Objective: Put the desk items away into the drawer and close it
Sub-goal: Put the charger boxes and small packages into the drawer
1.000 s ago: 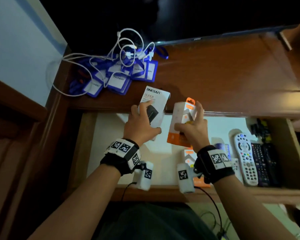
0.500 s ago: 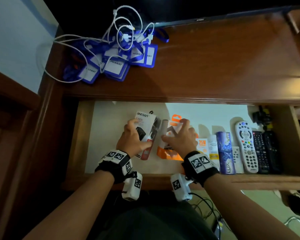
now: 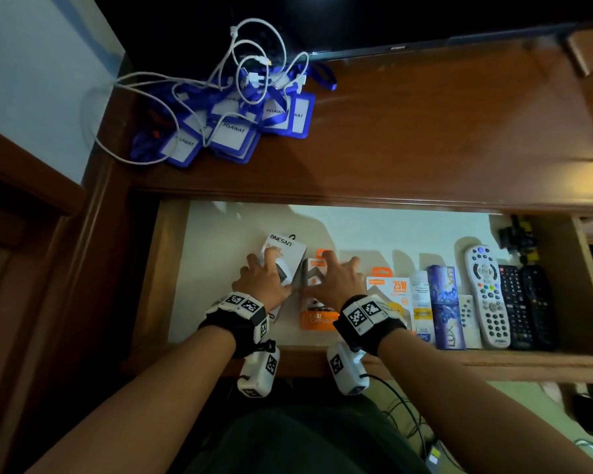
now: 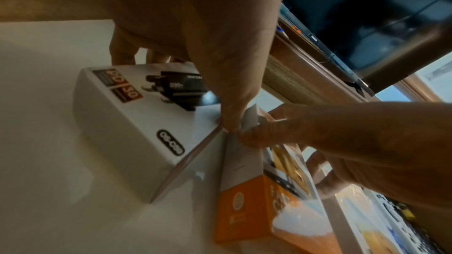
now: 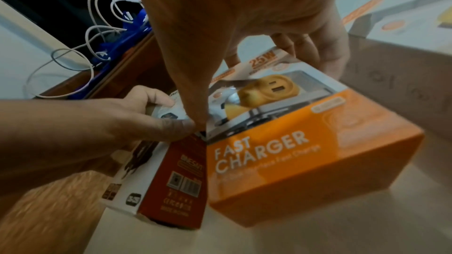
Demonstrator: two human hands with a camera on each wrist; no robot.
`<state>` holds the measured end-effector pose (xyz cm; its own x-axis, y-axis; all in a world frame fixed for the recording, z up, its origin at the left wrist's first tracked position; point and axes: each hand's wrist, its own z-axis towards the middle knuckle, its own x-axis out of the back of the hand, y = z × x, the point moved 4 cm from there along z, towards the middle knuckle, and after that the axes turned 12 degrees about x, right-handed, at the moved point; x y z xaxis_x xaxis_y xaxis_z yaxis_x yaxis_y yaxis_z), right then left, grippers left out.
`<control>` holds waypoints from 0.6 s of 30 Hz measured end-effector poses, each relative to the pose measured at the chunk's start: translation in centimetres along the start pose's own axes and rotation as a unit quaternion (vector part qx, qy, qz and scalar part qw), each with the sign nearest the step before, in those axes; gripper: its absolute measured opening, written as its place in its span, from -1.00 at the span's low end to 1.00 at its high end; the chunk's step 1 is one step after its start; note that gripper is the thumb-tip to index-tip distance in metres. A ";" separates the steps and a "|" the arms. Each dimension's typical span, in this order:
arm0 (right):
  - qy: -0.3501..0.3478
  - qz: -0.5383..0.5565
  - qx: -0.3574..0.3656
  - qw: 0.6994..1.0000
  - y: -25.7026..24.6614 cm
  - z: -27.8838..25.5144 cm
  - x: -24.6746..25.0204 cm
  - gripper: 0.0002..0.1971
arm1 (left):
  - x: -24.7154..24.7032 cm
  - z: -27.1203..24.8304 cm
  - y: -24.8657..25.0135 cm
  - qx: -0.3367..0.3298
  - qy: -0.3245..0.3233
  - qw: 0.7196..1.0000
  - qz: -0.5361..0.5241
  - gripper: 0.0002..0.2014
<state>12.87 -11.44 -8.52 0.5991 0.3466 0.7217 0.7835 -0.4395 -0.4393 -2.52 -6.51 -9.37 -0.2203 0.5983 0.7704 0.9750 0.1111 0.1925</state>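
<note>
You are in a home or a small office, at a dark wooden worktop [image 3: 425, 131] against a pale wall [image 3: 31, 80]. A flat screen [image 3: 425, 22] stands at the back of the worktop. Left of the screen lies a heap of blue visitor badges [image 3: 233, 128] tangled with white cables [image 3: 254, 63]. Below the worktop's front edge an open drawer [image 3: 220, 234] holds remote controls [image 3: 486, 295] and boxed phone chargers [image 3: 391, 292].

So inside the open drawer [image 3: 172, 268], 2 charger boxes [image 3: 285, 249] sit side by side left of center, then more boxes [image 3: 389, 289] and 3 remotes [image 3: 486, 295] lined up rightward. Badges [image 3: 230, 135] and cable [image 3: 254, 63] sit up on the desk [image 3: 425, 131], back-left.
</note>
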 end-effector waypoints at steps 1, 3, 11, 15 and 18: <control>-0.004 -0.008 0.005 1.000 0.1 0.0 -0.1 -0.15 | 0.0 0.0 0.1 0.000 -0.006 1.000 0.012 -0.25; -0.021 -0.030 0.007 0.999 0.2 -0.2 -0.2 -0.17 | 0.2 0.0 0.3 -0.005 -0.031 0.999 0.044 -0.28; -0.058 -0.093 0.039 0.993 1.3 -1.5 1.6 -0.46 | 0.6 -0.2 1.6 -0.073 -0.094 0.985 0.125 -0.44; 0.094 -0.020 0.036 0.995 2.9 -2.0 4.8 -0.65 | 0.0 -0.6 2.2 -0.077 -0.098 0.984 0.129 -0.42; 0.121 -0.025 -0.022 0.992 4.9 -2.5 6.4 -0.64 | -0.7 -0.9 2.5 -0.086 -0.096 0.982 0.137 -0.39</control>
<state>20.14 -13.46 -4.75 0.4983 0.1629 0.8516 0.8005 -0.4636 -0.3797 0.02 -7.39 -8.90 0.0755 0.7281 0.6813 0.9740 -0.2002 0.1061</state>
